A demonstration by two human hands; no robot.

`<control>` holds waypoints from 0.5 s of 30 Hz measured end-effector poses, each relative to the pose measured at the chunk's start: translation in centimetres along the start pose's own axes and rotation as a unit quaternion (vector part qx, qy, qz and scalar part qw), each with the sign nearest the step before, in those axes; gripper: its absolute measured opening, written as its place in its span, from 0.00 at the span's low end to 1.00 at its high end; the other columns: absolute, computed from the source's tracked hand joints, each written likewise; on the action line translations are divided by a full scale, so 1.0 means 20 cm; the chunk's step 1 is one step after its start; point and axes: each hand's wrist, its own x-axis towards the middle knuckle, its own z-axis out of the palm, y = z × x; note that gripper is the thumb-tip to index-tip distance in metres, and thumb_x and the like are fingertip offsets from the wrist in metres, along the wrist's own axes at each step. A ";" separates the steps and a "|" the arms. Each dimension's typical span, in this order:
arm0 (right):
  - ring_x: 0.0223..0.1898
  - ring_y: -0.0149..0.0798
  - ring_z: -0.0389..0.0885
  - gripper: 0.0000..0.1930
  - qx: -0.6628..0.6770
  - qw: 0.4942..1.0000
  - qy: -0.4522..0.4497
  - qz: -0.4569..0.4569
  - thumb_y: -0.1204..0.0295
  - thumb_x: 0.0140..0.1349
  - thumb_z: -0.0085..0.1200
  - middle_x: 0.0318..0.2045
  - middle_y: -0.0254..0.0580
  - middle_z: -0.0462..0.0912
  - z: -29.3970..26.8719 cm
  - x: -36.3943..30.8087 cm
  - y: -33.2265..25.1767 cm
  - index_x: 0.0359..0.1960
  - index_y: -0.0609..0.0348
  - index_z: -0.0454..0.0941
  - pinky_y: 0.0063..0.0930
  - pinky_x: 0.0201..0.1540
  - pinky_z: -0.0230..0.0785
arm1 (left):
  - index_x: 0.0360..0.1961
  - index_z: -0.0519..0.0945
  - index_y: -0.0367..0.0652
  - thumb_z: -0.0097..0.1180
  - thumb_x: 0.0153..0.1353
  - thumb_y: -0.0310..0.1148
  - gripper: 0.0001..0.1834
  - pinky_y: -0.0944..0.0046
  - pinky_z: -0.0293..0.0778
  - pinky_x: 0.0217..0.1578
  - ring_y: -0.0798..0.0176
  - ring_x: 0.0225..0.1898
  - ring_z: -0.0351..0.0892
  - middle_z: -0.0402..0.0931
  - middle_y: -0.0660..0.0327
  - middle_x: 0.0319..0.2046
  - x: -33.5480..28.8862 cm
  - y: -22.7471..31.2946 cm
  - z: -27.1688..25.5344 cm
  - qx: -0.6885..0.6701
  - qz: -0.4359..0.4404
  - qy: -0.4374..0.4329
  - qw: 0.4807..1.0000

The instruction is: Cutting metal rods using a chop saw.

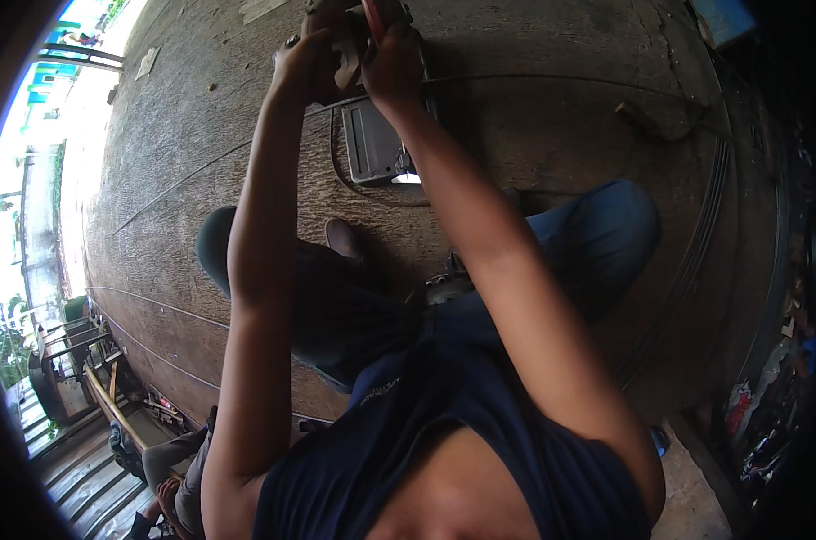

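Note:
Both my arms reach forward to the top edge of the view. My left hand (pixel 309 67) is closed around part of a dark object with a tan, curved piece (pixel 346 63); its kind cannot be made out in the shade. Beside it, my right hand (pixel 394 65) wraps around a red, bar-like handle (pixel 374 20). Whether the handle and the dark object are joined is hidden. Just below my hands, a flat black case or metal base (pixel 372 144) with a raised rim rests on the worn wooden surface (pixel 183 153).
Thin rods or cables (pixel 552 77) cross the boards, and several more lie bunched at right (pixel 709 193). A short wooden block (pixel 637 117) lies at right. My bent knees (pixel 606 220) flank the work. Another person's hand (pixel 167 495) shows at lower left, near corrugated sheeting (pixel 89 481).

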 end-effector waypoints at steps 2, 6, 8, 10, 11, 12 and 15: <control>0.51 0.56 0.73 0.27 -0.008 1.000 0.009 -0.008 0.62 0.59 0.53 0.49 0.62 0.73 0.01 0.08 -0.06 0.55 0.69 0.65 0.42 0.53 0.67 | 0.36 0.79 0.34 0.60 0.55 0.36 0.15 0.69 0.74 0.24 0.67 0.25 0.77 0.77 0.60 0.24 0.11 0.07 -0.01 0.021 0.002 0.019 1.000; 0.40 0.59 0.78 0.28 -0.149 0.989 0.024 0.004 0.54 0.58 0.53 0.40 0.65 0.75 -0.02 0.18 -0.20 0.48 0.68 0.64 0.48 0.43 0.72 | 0.34 0.79 0.37 0.58 0.53 0.40 0.16 0.63 0.74 0.30 0.63 0.30 0.77 0.78 0.59 0.29 0.12 0.16 -0.02 -0.010 -0.001 -0.077 0.997; 0.40 0.61 0.77 0.28 -0.131 0.991 -0.003 -0.001 0.56 0.59 0.53 0.42 0.68 0.73 -0.01 0.22 -0.21 0.50 0.67 0.62 0.48 0.44 0.72 | 0.33 0.78 0.40 0.59 0.50 0.38 0.13 0.59 0.73 0.34 0.60 0.33 0.76 0.77 0.58 0.31 0.09 0.20 -0.02 -0.004 0.021 -0.072 0.997; 0.45 0.63 0.75 0.30 0.002 0.998 -0.058 0.008 0.53 0.58 0.53 0.49 0.71 0.68 0.00 0.31 -0.06 0.52 0.66 0.63 0.51 0.47 0.70 | 0.31 0.77 0.43 0.60 0.47 0.36 0.11 0.55 0.72 0.38 0.57 0.37 0.75 0.77 0.58 0.34 0.08 0.23 0.06 0.004 0.044 -0.086 0.995; 0.45 0.63 0.75 0.30 0.004 0.998 -0.062 0.006 0.53 0.58 0.53 0.49 0.71 0.68 -0.01 0.31 -0.05 0.52 0.66 0.63 0.51 0.47 0.70 | 0.32 0.77 0.43 0.56 0.51 0.32 0.08 0.57 0.72 0.31 0.60 0.32 0.75 0.76 0.60 0.32 0.08 0.23 0.05 0.097 0.032 -0.054 0.993; 0.52 0.61 0.70 0.33 0.004 0.991 -0.125 0.048 0.50 0.58 0.53 0.51 0.67 0.68 -0.03 0.30 -0.05 0.53 0.66 0.62 0.56 0.50 0.67 | 0.32 0.77 0.43 0.56 0.51 0.32 0.08 0.57 0.72 0.31 0.60 0.32 0.75 0.76 0.60 0.32 0.08 0.22 0.02 0.096 0.030 -0.048 0.994; 0.44 0.52 0.78 0.21 0.180 0.966 -0.186 0.030 0.59 0.61 0.50 0.40 0.59 0.79 -0.14 0.22 0.06 0.43 0.69 0.74 0.39 0.48 0.68 | 0.34 0.78 0.44 0.55 0.53 0.31 0.07 0.60 0.71 0.28 0.62 0.30 0.74 0.76 0.61 0.30 0.11 0.17 -0.02 0.035 0.023 -0.027 0.999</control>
